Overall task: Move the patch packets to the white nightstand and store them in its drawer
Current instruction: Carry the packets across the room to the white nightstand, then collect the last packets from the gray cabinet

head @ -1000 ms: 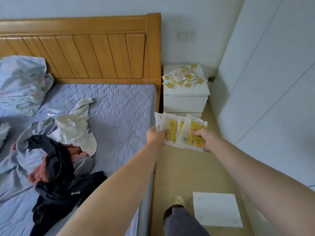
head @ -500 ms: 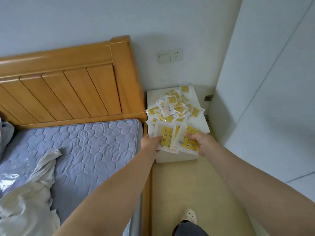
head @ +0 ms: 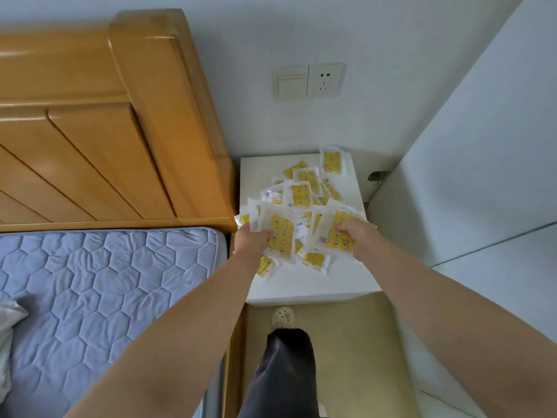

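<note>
Fingers of my left hand (head: 251, 241) and right hand (head: 360, 238) grip patch packets (head: 281, 236) over the white nightstand (head: 301, 286), whose top bears a pile (head: 301, 193).

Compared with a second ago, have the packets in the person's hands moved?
Yes. The held packets, gripped by the left hand and right hand, went forward: before, they were short of the front edge of the white nightstand; now they are over its top.
</note>
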